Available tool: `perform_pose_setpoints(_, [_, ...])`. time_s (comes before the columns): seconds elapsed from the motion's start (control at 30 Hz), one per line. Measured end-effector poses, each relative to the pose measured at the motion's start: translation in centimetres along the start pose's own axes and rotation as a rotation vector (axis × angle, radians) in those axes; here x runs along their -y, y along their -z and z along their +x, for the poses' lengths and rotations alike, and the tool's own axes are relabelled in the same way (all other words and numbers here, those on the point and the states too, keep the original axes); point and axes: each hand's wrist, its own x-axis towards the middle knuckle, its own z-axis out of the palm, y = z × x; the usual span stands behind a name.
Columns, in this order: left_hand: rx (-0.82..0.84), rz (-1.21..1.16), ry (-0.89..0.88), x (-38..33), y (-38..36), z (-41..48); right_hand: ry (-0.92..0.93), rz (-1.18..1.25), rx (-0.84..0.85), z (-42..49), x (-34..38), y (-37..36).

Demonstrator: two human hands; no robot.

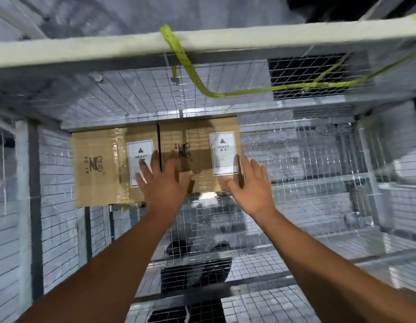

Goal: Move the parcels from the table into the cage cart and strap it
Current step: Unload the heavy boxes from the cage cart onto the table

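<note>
i see my left hand (164, 183) and right hand (251, 187) both spread flat, gripping nothing, over the right heavy-labelled carton (197, 155), which touches the left carton (97, 166) inside the cage cart (307, 159).

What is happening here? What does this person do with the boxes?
A person loads parcels into a wire cage cart. Two cardboard parcels with HEAVY labels stand side by side against its far mesh wall. The left hand and right hand are both open, fingers spread, at the right parcel, beside the left parcel. Whether they touch it is unclear. The yellow strap hangs loose over the top bar, not yet fastened.
</note>
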Motion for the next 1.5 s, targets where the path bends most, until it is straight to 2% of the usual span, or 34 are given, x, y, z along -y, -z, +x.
perform_pose_setpoints(0.27, [0.097, 0.047, -0.236, -4.1, 11.2, -12.4, -0.009, 0.091, -0.069, -14.5, 2.7, 8.0])
perform_pose_setpoints(0.37, [0.053, 0.012, -0.372, -5.5, 15.5, -17.2, -0.046, 0.122, -0.133, -21.3, 4.0, 11.8])
perform_pose_setpoints(0.53, [0.143, 0.005, -0.490, -7.1, 20.5, -22.7, -0.059, 0.090, -0.257, -31.9, 4.5, 16.3])
perform_pose_setpoints(0.77, [0.182, 0.092, -0.709, -11.0, 26.2, -32.8, -0.213, 0.152, -0.429, -45.7, 4.0, 19.9])
perform_pose_setpoints(0.87, [0.186, 0.010, -0.807, -12.7, 28.2, -37.4, -0.292, 0.222, -0.528, -51.9, 3.5, 20.9])
perform_pose_setpoints(1.0, [0.250, 0.010, -1.009, -15.2, 29.9, -43.3, -0.425, 0.301, -0.699, -60.6, 2.7, 21.3])
perform_pose_setpoints(1.23, [0.264, 0.002, -1.304, -19.5, 30.2, -56.9, -0.656, 0.373, -0.994, -76.3, 0.1, 19.6])
perform_pose_setpoints(1.5, [0.420, 0.027, -1.649, -17.6, 28.3, -76.0, -0.907, 0.396, -1.301, -95.5, -1.1, 12.0])
